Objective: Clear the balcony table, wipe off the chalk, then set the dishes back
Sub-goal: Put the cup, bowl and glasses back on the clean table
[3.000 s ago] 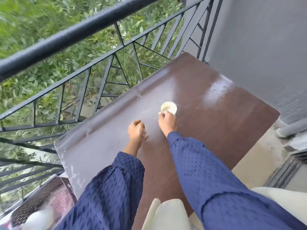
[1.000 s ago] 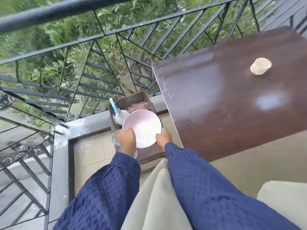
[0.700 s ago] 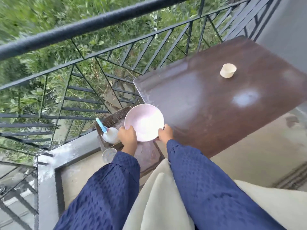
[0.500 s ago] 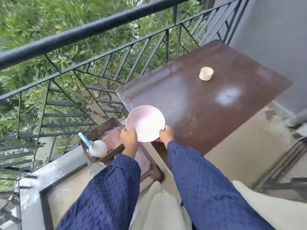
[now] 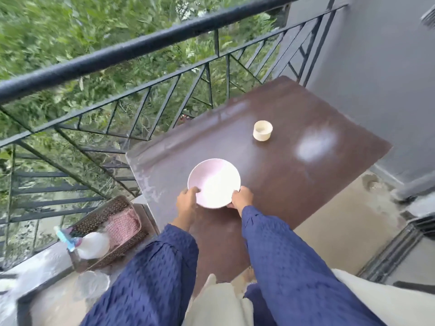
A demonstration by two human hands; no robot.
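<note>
My left hand and right hand each grip one side of the pink bowl at its near rim, with the bowl between them. It is round, with no long axis, and its mouth faces up. It sits over the near-left part of the table; I cannot tell if it touches. The table's left edge is near. Bare top runs beyond to the upright cream cup, well apart, then the railing.

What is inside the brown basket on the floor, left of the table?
A white spray bottle with a blue nozzle and a pink cloth lie in the basket. Whatever is under them is covered.
</note>
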